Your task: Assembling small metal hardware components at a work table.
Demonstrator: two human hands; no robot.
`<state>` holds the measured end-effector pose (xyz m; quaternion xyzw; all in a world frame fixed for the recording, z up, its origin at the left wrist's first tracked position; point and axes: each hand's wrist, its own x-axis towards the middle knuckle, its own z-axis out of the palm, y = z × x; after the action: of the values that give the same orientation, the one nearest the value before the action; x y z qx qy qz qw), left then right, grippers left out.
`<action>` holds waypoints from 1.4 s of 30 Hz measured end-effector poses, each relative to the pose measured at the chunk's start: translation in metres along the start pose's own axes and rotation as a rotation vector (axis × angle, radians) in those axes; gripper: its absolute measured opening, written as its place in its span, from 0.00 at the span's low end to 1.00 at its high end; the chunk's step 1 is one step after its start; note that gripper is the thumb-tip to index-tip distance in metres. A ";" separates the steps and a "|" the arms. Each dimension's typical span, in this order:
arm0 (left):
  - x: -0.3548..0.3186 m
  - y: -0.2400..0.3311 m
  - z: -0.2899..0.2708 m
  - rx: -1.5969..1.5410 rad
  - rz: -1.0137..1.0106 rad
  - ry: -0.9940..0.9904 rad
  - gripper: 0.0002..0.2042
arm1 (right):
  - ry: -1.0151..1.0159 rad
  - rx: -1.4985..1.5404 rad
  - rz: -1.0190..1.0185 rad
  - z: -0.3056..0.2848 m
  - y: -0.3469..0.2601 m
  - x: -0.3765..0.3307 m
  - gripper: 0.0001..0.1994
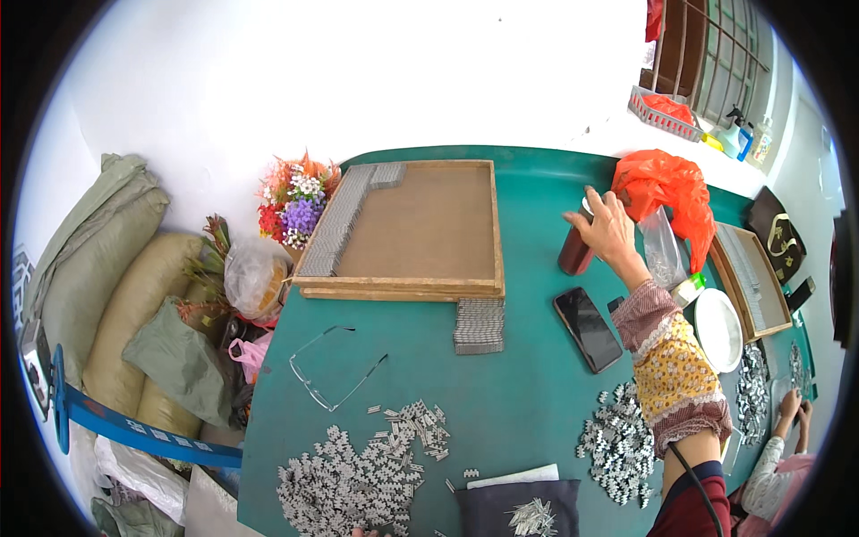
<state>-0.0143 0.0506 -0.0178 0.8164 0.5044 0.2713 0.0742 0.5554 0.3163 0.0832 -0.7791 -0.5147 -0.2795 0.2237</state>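
Note:
My right hand (612, 234) is stretched out at the top of a dark red bottle (575, 251), its thumb and forefinger spread on either side of the dark cap. Whether they touch the cap I cannot make out. The bottle stands on the green table (537, 376), behind a black phone (587, 328). Of my left hand (365, 532) only fingertips show at the lower edge, beside a heap of small grey metal pieces (349, 483); what they do is hidden.
A wooden tray (403, 288) holds rows of grey pieces, with another stack (480, 327) before it. Glasses (333, 385), a dark pad (483, 510), a second metal heap (617, 443), a red plastic bag (662, 183) and a white plate (718, 329) lie around. Another person's hands (795, 410) work far right.

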 end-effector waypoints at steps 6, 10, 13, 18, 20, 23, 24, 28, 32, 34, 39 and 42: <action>0.002 0.008 -0.008 -0.011 0.020 -0.031 0.33 | -0.021 0.029 0.096 -0.023 0.011 -0.025 0.44; 0.005 0.010 -0.009 -0.023 0.042 -0.043 0.29 | -0.089 0.211 0.147 -0.055 0.022 -0.054 0.38; 0.004 0.004 -0.006 -0.038 0.041 -0.025 0.25 | -0.216 0.423 0.094 -0.091 0.010 -0.104 0.28; -0.009 -0.004 0.008 -0.017 0.069 0.099 0.20 | -0.286 0.524 0.017 -0.195 -0.019 -0.219 0.16; -0.007 -0.008 0.009 -0.052 0.119 0.143 0.17 | -0.246 0.510 -0.007 -0.231 -0.030 -0.266 0.11; 0.026 0.004 -0.020 -0.181 -0.007 0.159 0.16 | -0.274 0.444 0.070 -0.277 -0.037 -0.337 0.08; 0.049 0.001 -0.028 -0.078 0.121 0.170 0.19 | -0.267 0.373 0.044 -0.288 -0.032 -0.361 0.08; 0.130 -0.013 -0.033 -0.279 0.025 -0.038 0.11 | -0.327 0.402 0.241 -0.313 -0.025 -0.428 0.09; 0.209 -0.031 0.002 -0.083 0.135 -0.039 0.19 | -0.277 0.357 0.316 -0.339 -0.039 -0.425 0.05; 0.231 -0.040 0.019 -0.030 0.107 -0.064 0.17 | -0.262 0.352 0.324 -0.343 -0.039 -0.427 0.06; 0.266 -0.071 0.052 0.069 0.118 -0.158 0.12 | -0.284 0.369 0.312 -0.355 -0.053 -0.430 0.05; 0.274 -0.072 0.052 0.137 0.198 -0.011 0.08 | -0.255 0.393 0.310 -0.356 -0.055 -0.438 0.05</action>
<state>0.0503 0.3298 0.0107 0.8669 0.4383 0.2374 -0.0062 0.2934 -0.1861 0.0599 -0.8190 -0.4577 -0.0367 0.3441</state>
